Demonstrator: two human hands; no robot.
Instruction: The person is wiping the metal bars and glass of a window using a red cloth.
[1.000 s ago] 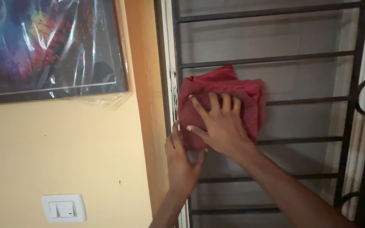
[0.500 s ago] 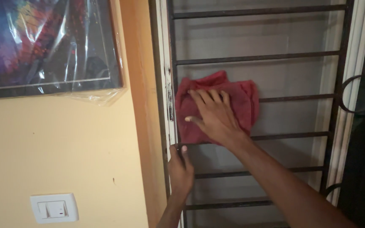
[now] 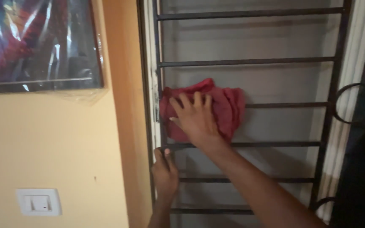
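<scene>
- Pressing flat on a red cloth (image 3: 210, 105), the right hand (image 3: 195, 120) lies with fingers spread wide, palm down on the fabric; it pins the cloth rather than gripping it.
- Red cloth: crumpled, held against the window pane behind a dark metal grille (image 3: 250, 62), between two of its horizontal bars. Its left edge sits just beside the grille's left upright; its lower edge reaches down to the bar below.
- Left hand (image 3: 164, 171): lower, below the cloth and apart from it. Fingers curled round the left upright of the grille where a horizontal bar meets it; closed on the metal.
- Right forearm runs diagonally from lower right up to the cloth, crossing in front of three bars.
- White window frame (image 3: 150, 84) stands just left of the grille, with dark marks near the height of the cloth.
- Yellow wall (image 3: 55, 143) lies left of the frame. A white light switch (image 3: 38, 202) is mounted low on it.
- Framed picture (image 3: 34, 42), wrapped in clear plastic film, hangs at upper left; colours blurred.
- Curved dark metal scrollwork (image 3: 347, 103) shows at the right edge.
</scene>
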